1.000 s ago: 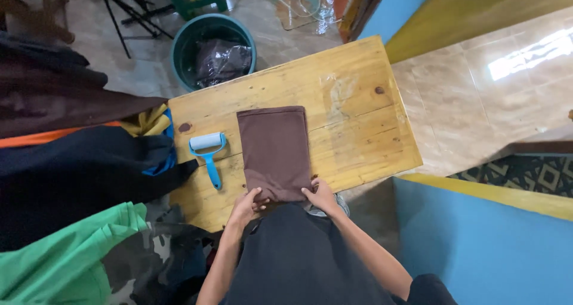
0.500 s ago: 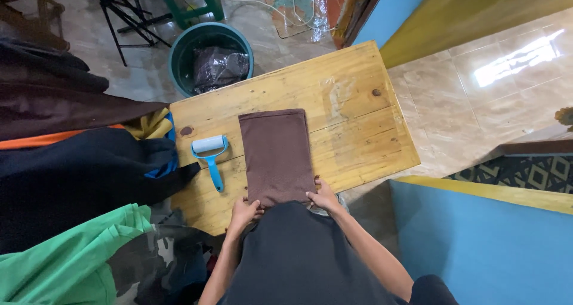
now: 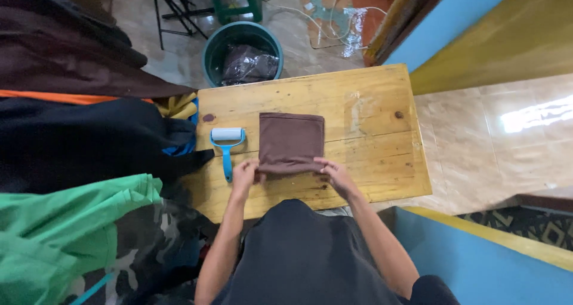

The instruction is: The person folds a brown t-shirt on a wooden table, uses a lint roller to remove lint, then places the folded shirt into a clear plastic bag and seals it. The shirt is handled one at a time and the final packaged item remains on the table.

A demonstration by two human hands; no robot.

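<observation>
On wooden table (image 3: pixel 370 102), one brown cloth (image 3: pixel 291 139), two hands

— What is the brown cloth (image 3: pixel 291 141) like?

— Matt, soft woven fabric, folded flat on the surface (image 3: pixel 370 111), which is bare yellowish wood, grainy, with knots and a pale scuffed patch.

— And the roller (image 3: pixel 227 144) left of the cloth?

— Light-blue plastic, smooth, with a pale, papery-looking drum.

— Beyond the surface?

— A dark green plastic bucket (image 3: pixel 242 45) lined with a shiny crinkled bag. To the right, the floor tiles (image 3: pixel 507 138) are glossy.
</observation>
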